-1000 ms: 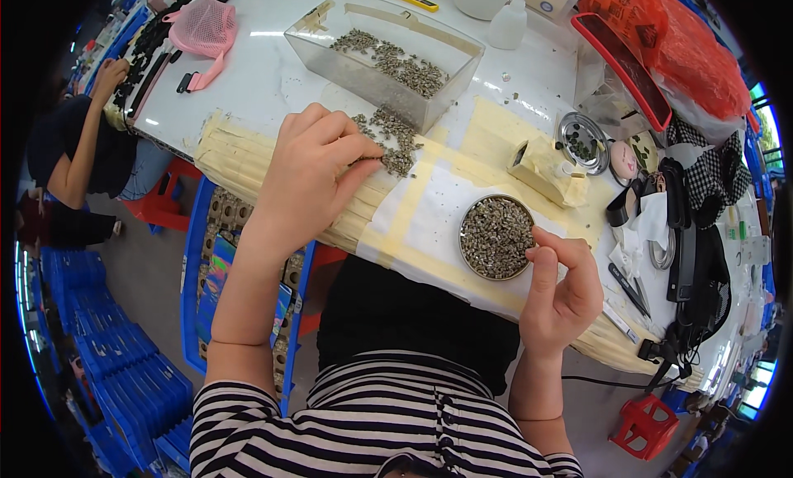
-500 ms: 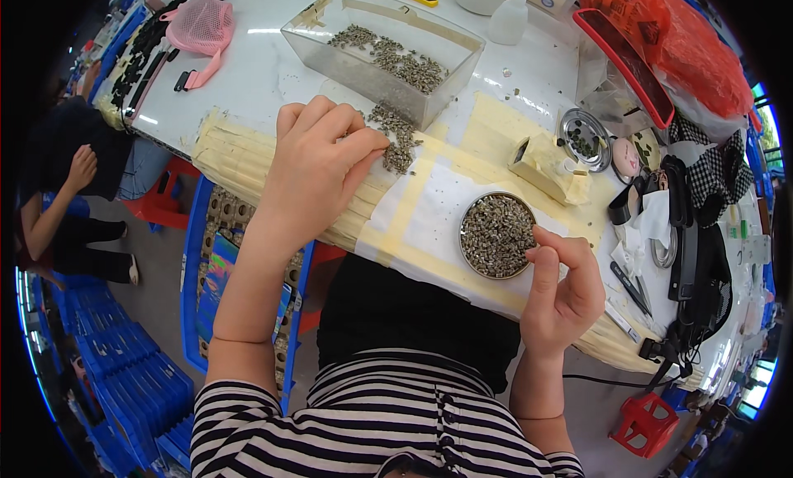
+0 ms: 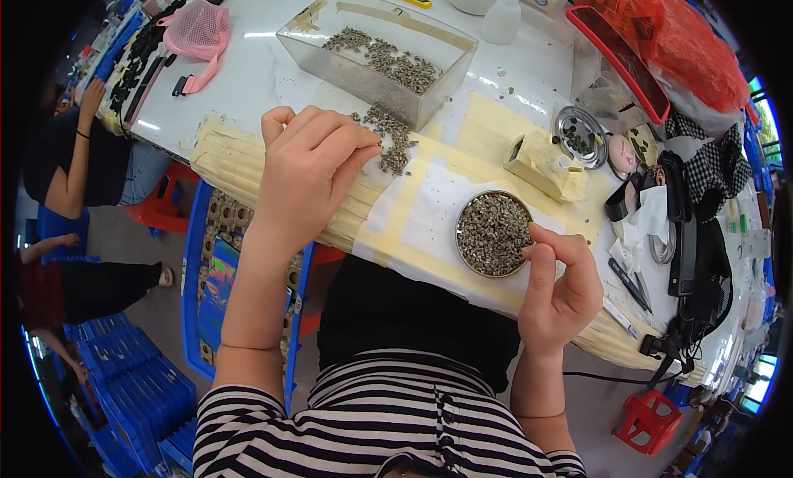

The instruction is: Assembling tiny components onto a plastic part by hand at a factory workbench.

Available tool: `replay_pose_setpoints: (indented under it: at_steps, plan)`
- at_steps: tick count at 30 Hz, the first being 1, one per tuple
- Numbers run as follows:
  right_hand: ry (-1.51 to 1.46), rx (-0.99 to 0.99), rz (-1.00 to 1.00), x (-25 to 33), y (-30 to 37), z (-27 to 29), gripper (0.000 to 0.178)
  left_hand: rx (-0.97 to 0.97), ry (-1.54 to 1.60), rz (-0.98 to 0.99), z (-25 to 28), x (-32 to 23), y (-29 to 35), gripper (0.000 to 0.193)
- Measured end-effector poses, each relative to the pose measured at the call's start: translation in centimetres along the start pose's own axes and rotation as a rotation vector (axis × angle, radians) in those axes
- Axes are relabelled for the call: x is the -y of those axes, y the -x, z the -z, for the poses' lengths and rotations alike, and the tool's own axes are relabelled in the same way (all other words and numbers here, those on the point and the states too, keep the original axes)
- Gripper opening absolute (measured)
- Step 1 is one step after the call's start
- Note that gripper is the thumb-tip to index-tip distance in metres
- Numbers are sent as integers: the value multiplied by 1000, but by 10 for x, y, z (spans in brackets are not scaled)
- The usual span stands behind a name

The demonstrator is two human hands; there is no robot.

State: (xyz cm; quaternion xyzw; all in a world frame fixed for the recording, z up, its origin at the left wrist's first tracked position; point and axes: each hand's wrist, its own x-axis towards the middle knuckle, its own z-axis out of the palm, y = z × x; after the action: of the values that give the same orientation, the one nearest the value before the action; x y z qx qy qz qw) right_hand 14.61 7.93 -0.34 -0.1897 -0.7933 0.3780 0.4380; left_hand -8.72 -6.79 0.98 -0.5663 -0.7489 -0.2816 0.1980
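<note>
1. Gathering or sorting small metal pieces by hand looks like the step under way: the left hand (image 3: pixel 310 160) works at the edge of a loose pile (image 3: pixel 395 144), the right hand (image 3: pixel 562 292) at a round tin (image 3: pixel 458 230).
2. The left thumb and forefinger are drawn nearly together at the pile, the other fingers bent; whether a piece sits between the tips, I cannot tell.
3. The right thumb and forefinger are bent, a narrow gap between their tips, at the tin's near-right rim; whether they grip the rim or a piece is unclear.
4. The pieces lie in three places: heaped in the tin, spilled in the pile, and scattered in a clear tray (image 3: pixel 450 78) just behind it.
5. The next move, I judge, calls for a light, precise pinch and a steady tin.
6. The pieces are grey, shiny and stubby; the tin is shallow, its rim smooth metal. The tray is stiff, see-through plastic, rectangular. White paper (image 3: pixel 429 205) lies under the tin, beside wrinkled yellowish tape (image 3: pixel 239 152) along the table edge.
</note>
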Motion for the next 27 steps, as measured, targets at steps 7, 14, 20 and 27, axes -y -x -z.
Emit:
replay_pose_setpoints:
  at_steps: [7, 14, 20, 27]
  plan:
    - [-10, -5, 7, -1, 0, 0, 10, -39, -92, 51, -1, -4, 0, 8]
    - [-4, -15, 41, 0, -1, 0, 10, -146, 994, 477, -8, -43, 7, 11]
    - [10, 2, 49, 0, -3, 1, 11, -15, 1385, 577, -24, -75, -3, 33]
    - [3, 11, 44, 2, -7, 0, 13, -6, 1092, 190, -45, -86, -4, 43]
